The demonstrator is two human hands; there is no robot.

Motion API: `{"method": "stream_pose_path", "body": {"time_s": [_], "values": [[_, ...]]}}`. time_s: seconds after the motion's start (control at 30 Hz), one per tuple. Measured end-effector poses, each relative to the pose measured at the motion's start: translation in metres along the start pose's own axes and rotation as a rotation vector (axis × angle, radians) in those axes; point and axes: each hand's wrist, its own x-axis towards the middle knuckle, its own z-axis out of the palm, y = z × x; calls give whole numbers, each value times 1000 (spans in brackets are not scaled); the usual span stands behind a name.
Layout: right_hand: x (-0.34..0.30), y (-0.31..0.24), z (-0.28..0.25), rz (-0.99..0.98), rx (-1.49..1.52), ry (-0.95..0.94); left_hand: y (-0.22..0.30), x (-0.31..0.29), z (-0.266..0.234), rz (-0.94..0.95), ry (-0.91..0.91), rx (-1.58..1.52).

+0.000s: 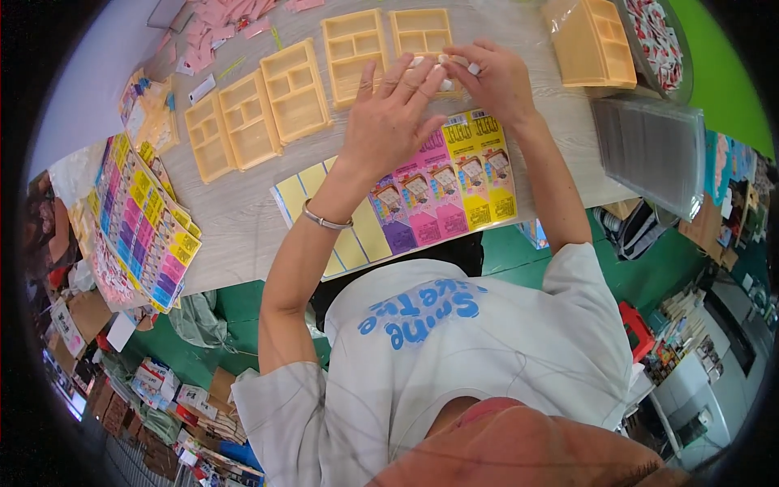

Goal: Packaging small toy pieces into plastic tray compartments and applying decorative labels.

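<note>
My left hand point(395, 109) lies palm down with its fingers stretched out, at the near side of a pale-yellow compartment tray point(420, 19). Small white pieces point(446, 84) show at its fingertips; whatever lies under the palm is hidden. Beside it, my right hand point(501, 85) is closed in a pinch at a small white block point(474, 69) over the same tray's near right edge. Another yellow tray point(354, 28) stands just left, partly behind my left fingers. Beneath my wrists lies a colourful printed card sheet point(422, 207) in yellow, pink and purple.
More yellow trays point(296, 89) line the table to the left. Stacked trays point(596, 49) stand far right, by a bowl of red-and-white packets point(656, 45) and clear plastic covers point(653, 150). Pink slips point(223, 20) lie far left; printed sheets point(146, 215) overhang the left edge.
</note>
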Motion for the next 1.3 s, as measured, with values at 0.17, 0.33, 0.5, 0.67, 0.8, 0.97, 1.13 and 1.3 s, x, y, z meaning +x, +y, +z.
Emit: {"method": "stream_pose_path", "body": {"time_s": [0.17, 0.33, 0.5, 0.67, 0.8, 0.97, 1.13, 1.3], "values": [[1, 7, 5, -114, -85, 1, -1, -5, 5, 1, -61, -29], [-8, 21, -11, 620, 836, -48, 1, -4, 1, -32, -13, -63], [-11, 9, -30, 749, 1678, -33, 1, -5, 3, -62, -163, 4], [-23, 6, -16, 597, 953, -109, 6, -4, 4, -76, -166, 67], [-32, -2, -1, 159, 279, -58, 6, -4, 2, -76, -136, -6], [-28, -6, -3, 241, 248, 36, 0, -9, -5, -101, -47, 22], [-11, -15, -4, 6, -82, 45, -1, -5, -2, -39, -59, 45], [-12, -8, 0, -14, -151, -16, -2, -7, -3, -26, -104, 68]]}}
